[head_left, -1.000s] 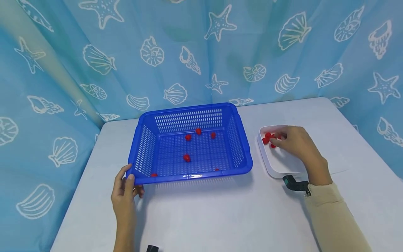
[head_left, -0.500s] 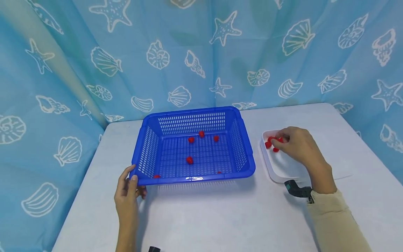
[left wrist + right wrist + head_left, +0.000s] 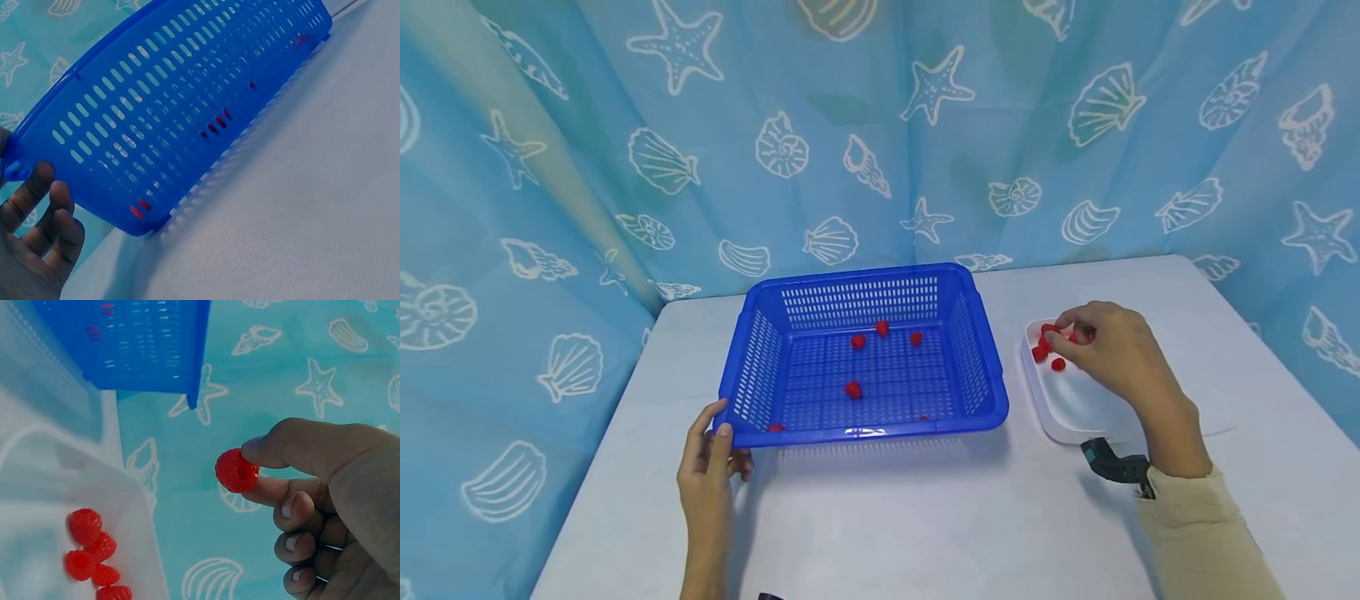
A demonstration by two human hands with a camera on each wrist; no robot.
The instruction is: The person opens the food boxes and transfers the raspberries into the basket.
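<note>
My left hand (image 3: 707, 479) grips the near left corner of a blue slotted plastic basket (image 3: 925, 427); in the left wrist view its thumb side is cut off. Several red raspberries (image 3: 853, 390) lie scattered on the basket floor, some partly hidden by the near rim. On the right, my right hand (image 3: 1112, 350) is over the far end of a white tray (image 3: 1078, 404). Between thumb and index finger it pinches a raspberry (image 3: 236, 470), its hollow end showing in the right wrist view. More raspberries (image 3: 84, 526) sit clustered in the tray below.
Both containers stand on a white-covered table (image 3: 880, 525), the basket left of the tray with a narrow gap between them. A blue curtain (image 3: 850, 125) with shell and starfish prints hangs behind the table. A thin line runs over the cloth right of the tray.
My right hand has risen slightly from the tray's raspberries with one between its fingertips. The left hand keeps its hold on the basket corner. The head view has shifted a little.
</note>
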